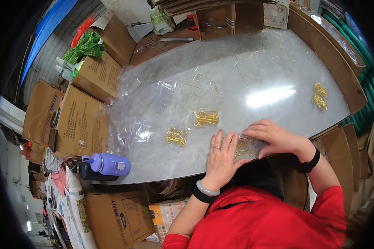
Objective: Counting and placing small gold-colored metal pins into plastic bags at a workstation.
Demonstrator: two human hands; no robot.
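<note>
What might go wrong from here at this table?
The purple bottle sits near the edge of the table, so a bump could knock it off. The gold-coloured pieces between the left hand and right hand are near the front edge and might slip off. Thin loose strands farther back could perhaps prick a finger.

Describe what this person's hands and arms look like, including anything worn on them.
Both hands are ungloved. The left hand wears a gold-coloured ring; at its wrist sit a smooth, pale bangle and a black band. The right hand has a wider-looking black wristband and no visible ring. The red sleeves are short, leaving the forearms uncovered.
</note>
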